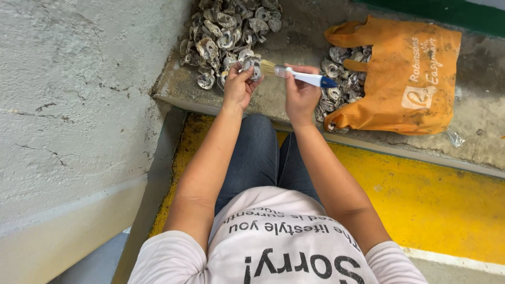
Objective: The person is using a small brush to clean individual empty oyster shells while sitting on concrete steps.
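Left hand [239, 87]: fingers clamped on one oyster shell [253, 67], held above the concrete ledge [294, 113]. Right hand [301, 90]: fingers closed around the white-and-blue handle of a paintbrush [294, 75], bristles touching the held shell. Both forearms extend forward over the knees, wrists close together.

Progress, as a judgement: brushing of this shell is under way. A loose pile of oyster shells [223, 34] lies beyond the left hand; more shells spill from the orange bag [405, 73] right of the brush. Which group is finished cannot be determined.
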